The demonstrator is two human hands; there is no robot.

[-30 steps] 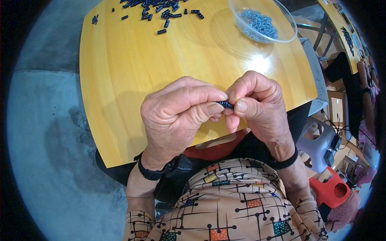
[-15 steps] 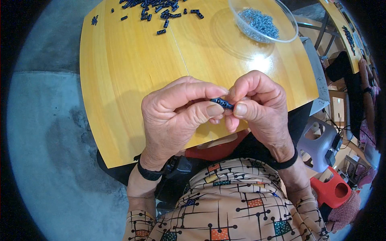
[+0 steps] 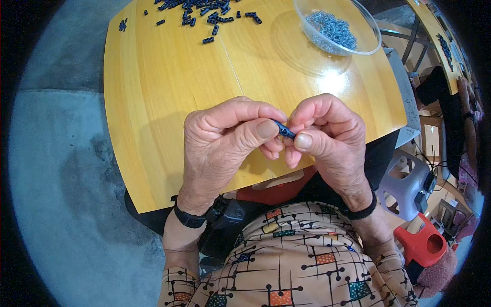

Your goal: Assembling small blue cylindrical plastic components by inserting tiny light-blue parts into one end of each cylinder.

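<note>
A small dark cylindrical piece with round holes (image 3: 284, 130) is held level between my two hands above the near part of the table. My left hand (image 3: 220, 140) pinches its left end between thumb and fingers, and the thumb covers part of it. At the other end, the thumb and fingertips of my right hand (image 3: 335, 135) are closed on the tip. Whether the right fingertips also hold something smaller cannot be made out. Many similar dark pieces (image 3: 207, 40) lie loose at the far side of the table.
A clear round bowl (image 3: 379, 43) of small silvery metal pieces (image 3: 332, 30) stands at the far right of the yellow wooden table (image 3: 163, 97). A tiny dark cluster (image 3: 123, 24) lies far left. Stools (image 3: 422, 239) and another person's arm (image 3: 464, 102) are at right.
My left thumb and fingers have shifted along the piece, which now tilts slightly more downward to the right. Both hands keep their hold on it.
</note>
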